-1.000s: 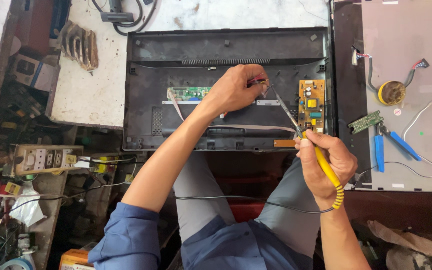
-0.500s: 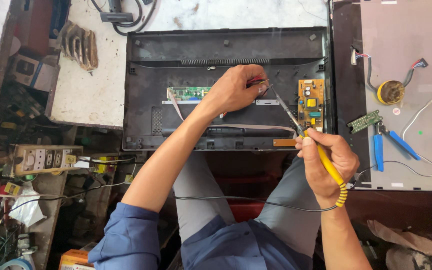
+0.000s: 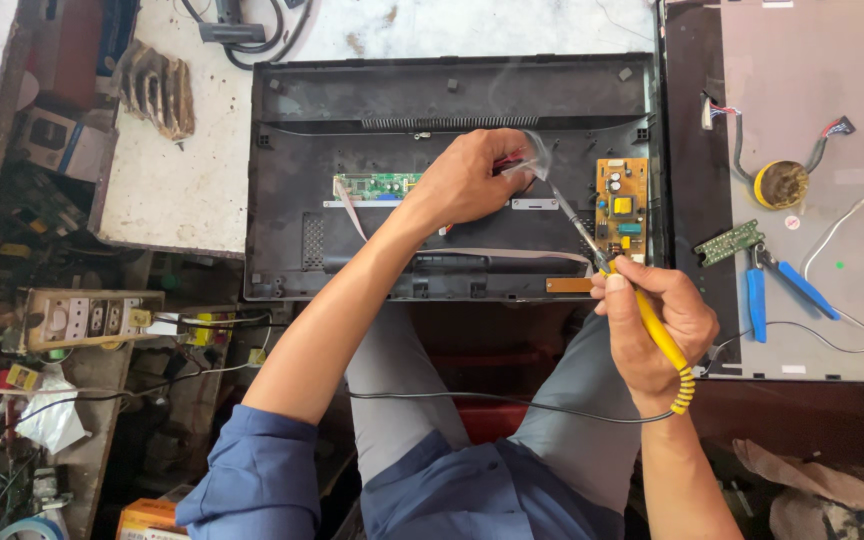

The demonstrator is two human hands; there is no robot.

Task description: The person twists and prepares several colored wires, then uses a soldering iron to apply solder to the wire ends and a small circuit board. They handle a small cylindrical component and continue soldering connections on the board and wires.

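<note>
1. The right hand (image 3: 652, 325) is closed in a pen-style grip around a soldering iron (image 3: 624, 283) with a smooth yellow handle and a ribbed yellow strain relief at its near end. The thin metal shaft slants up and to the left.
2. The iron's tip sits at the fingertips of the left hand (image 3: 467, 180), where faint smoke rises.
3. The left hand is curled, fingers pinched together over something small; red wire ends show just past the knuckles. What exactly the fingers grip cannot be told.
4. Both hands work over a black moulded plastic back cover (image 3: 352, 100), rectangular, matt, with a ribbed vent strip along its far part. It lies on a pale, stained worktop (image 3: 172, 190).
5. Inside the cover, a narrow green circuit board (image 3: 374, 185) lies left of the left hand; an orange-brown power board (image 3: 621, 208) with blocky components stands right of it.
6. To the right, a flat grey metal panel (image 3: 802, 60) carries a yellow solder reel (image 3: 780, 184), a small green board (image 3: 729, 243) and blue-handled pliers (image 3: 777, 285).
7. A thin black cable (image 3: 472, 397) crosses the lap from the iron's handle.
</note>
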